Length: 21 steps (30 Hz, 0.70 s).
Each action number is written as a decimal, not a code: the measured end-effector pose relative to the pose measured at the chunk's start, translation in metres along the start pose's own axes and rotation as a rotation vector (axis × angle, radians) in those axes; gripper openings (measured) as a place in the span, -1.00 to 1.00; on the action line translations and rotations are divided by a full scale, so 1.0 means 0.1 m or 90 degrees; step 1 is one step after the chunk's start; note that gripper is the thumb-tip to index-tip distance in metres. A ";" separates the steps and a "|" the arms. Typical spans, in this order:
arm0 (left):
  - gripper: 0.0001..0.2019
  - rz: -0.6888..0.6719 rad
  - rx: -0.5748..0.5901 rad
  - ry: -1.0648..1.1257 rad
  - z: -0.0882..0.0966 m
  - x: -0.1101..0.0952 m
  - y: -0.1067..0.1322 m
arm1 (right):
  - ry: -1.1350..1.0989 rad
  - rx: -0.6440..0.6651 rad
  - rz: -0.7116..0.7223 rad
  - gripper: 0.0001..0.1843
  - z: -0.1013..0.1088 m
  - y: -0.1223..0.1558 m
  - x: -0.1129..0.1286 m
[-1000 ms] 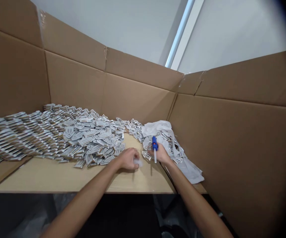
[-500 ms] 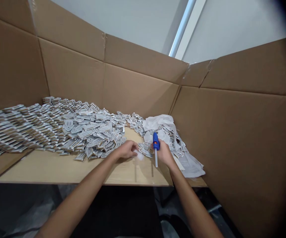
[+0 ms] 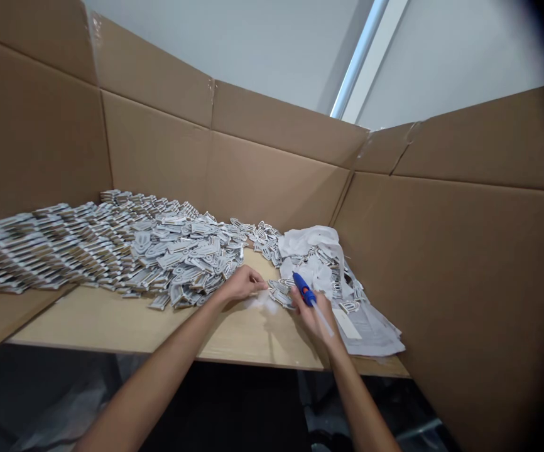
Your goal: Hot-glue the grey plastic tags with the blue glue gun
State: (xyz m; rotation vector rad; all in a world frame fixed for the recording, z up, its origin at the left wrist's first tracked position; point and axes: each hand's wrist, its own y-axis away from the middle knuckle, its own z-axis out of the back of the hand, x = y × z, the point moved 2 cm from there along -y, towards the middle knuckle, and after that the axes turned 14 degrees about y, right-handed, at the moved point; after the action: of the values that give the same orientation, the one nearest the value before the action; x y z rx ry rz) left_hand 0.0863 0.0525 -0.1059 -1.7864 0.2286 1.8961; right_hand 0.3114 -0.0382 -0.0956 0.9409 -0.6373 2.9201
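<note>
Along the wooden tabletop (image 3: 112, 320), cardboard walls (image 3: 272, 176) hem in rows of grey tags (image 3: 178, 263). Hands apart, the right hand (image 3: 318, 317) grips a blue-handled tool (image 3: 304, 290); the left hand (image 3: 246, 284) meets white fluff (image 3: 262, 301), its grip unclear.

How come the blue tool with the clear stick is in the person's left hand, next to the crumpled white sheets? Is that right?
Not quite: the head view shows the blue tool in the person's right hand, not the left. The rest is right: it is next to the crumpled white sheets.
</note>
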 end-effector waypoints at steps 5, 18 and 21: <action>-0.63 -0.014 0.001 0.012 0.00 -0.06 0.04 | -0.036 -0.011 0.019 -0.43 -0.04 0.05 -0.01; -0.69 -0.079 0.268 -0.025 -0.44 -0.30 -0.31 | -0.203 -0.066 0.037 -0.65 0.02 -0.05 -0.09; -0.61 -0.123 0.227 -0.104 -0.46 -0.21 -0.36 | -0.219 -0.110 0.018 -0.61 0.07 -0.10 -0.21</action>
State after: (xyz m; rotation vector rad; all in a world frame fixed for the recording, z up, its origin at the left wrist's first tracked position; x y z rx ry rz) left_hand 0.1442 0.0564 -0.0824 -1.3621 0.3017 1.7268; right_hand 0.3338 -0.0289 -0.0982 1.4322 -0.9043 2.6891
